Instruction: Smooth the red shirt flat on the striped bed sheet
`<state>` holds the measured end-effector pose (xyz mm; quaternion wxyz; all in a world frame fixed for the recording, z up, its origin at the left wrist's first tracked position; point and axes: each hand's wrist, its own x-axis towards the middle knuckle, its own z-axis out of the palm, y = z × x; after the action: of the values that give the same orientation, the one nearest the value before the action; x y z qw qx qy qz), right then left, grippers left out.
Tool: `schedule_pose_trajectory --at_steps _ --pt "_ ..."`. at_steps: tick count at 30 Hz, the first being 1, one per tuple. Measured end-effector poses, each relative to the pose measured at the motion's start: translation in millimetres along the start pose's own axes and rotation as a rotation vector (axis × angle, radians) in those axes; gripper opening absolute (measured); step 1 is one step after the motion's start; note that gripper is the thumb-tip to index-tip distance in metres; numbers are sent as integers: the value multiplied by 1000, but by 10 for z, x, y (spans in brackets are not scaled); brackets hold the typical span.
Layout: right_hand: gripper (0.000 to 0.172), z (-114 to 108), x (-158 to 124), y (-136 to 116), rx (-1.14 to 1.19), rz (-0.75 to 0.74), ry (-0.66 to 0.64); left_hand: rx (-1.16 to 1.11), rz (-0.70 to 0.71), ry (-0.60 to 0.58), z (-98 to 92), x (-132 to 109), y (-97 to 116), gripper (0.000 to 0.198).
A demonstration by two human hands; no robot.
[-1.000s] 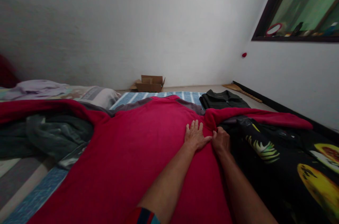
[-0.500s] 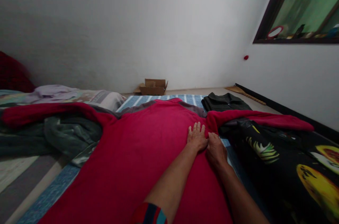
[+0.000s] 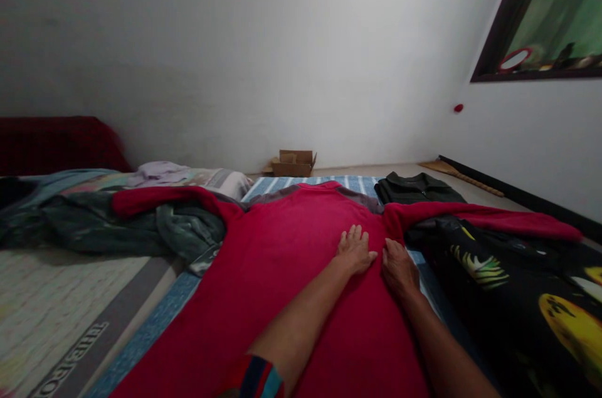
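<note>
A red long-sleeved top (image 3: 291, 272) with grey shoulder panels lies spread flat, its collar at the far end and its sleeves stretched out to both sides. My left hand (image 3: 356, 251) rests palm down on the upper right of its body, fingers spread. Just right of it, my right hand (image 3: 399, 267) has its fingers curled and pinched on the side edge of the top, below the armpit. The fingertips of that hand are partly hidden. A small gap separates the two hands.
Dark green clothing (image 3: 141, 222) lies under the left sleeve. On the right are a black patterned garment (image 3: 493, 304) and a folded dark jacket (image 3: 418, 188). A cardboard box (image 3: 294, 163) stands by the wall. A blue striped cloth (image 3: 164, 316) lies beneath the top.
The view has swung left, so everything sits further right in the picture. My hands have drawn slightly apart, and both stay on the red top.
</note>
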<state>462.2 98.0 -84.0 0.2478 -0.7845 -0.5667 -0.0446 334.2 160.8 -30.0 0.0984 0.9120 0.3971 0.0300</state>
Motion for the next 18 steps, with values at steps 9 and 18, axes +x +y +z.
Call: schedule_pose_trajectory --at_steps 9,18 --pt "23 78 -33 -11 -86 -17 -21 32 -292 -16 3 -879 -420 81" --pt "23 -88 -126 -167 -178 -29 -65 16 -284 57 141 -956 -460 80"
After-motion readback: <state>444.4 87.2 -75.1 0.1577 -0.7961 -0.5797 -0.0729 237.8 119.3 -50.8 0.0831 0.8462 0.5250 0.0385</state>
